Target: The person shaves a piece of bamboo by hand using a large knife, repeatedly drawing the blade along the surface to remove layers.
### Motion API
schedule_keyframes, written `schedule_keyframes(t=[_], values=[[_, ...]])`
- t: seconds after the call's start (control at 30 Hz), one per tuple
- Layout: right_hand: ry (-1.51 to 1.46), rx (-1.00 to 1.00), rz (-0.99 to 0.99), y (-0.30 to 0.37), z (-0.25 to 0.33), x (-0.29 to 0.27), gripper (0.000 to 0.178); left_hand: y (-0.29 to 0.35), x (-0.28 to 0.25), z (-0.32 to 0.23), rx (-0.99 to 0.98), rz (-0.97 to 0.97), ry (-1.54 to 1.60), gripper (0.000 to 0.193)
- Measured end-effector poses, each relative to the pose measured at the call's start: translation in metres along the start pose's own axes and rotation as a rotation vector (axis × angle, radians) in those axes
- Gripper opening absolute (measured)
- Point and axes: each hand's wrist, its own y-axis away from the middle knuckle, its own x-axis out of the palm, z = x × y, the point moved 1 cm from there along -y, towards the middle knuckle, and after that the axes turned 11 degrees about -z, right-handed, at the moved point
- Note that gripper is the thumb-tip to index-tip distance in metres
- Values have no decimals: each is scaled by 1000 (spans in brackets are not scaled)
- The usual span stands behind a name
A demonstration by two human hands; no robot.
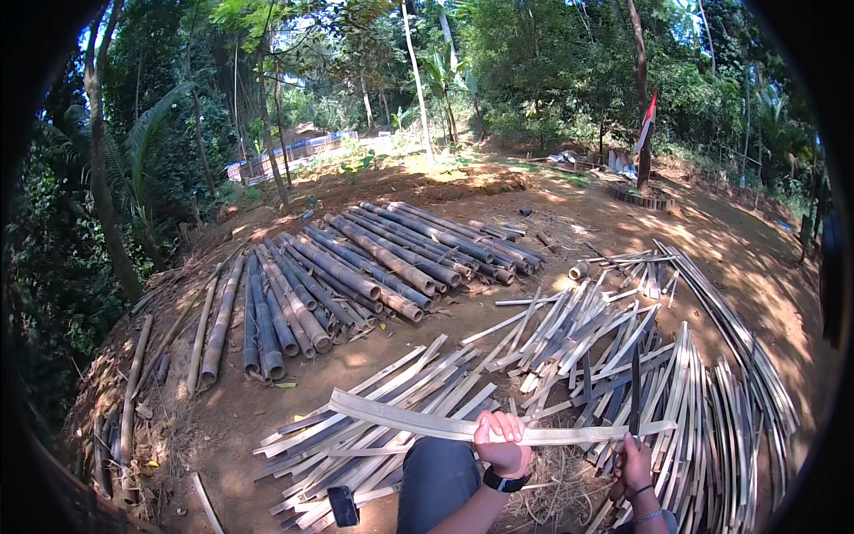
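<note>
A long, pale split-bamboo strip [400, 422] lies crosswise in front of me. My left hand [500, 440], with a dark watch on its wrist, is closed round the strip right of its middle. In my right hand [633, 467] is a machete [635, 392], its dark blade pointing up. The blade crosses the strip near its right end; whether it has cut in, I cannot tell. My fingers hide most of the handle. Beneath the strip is my bent knee [436, 481] in dark trousers.
Split bamboo strips [374, 383] lie heaped at left, with more piles [685, 445] at right. Whole bamboo poles [391, 254] are stacked beyond. A phone [342, 505] is beside my knee. A tree trunk [642, 89] with a red and white flag [647, 123] stands at the back right.
</note>
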Motion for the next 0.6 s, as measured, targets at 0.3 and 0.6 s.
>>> schedule_keyframes(t=[0.3, 0.6], values=[[-122, 88, 121, 44, 28, 40, 41, 3, -59, -91, 149, -13, -297, 31], [330, -80, 158, 90, -17, 64, 22, -32, -28, -145, 152, -165, -407, 34]])
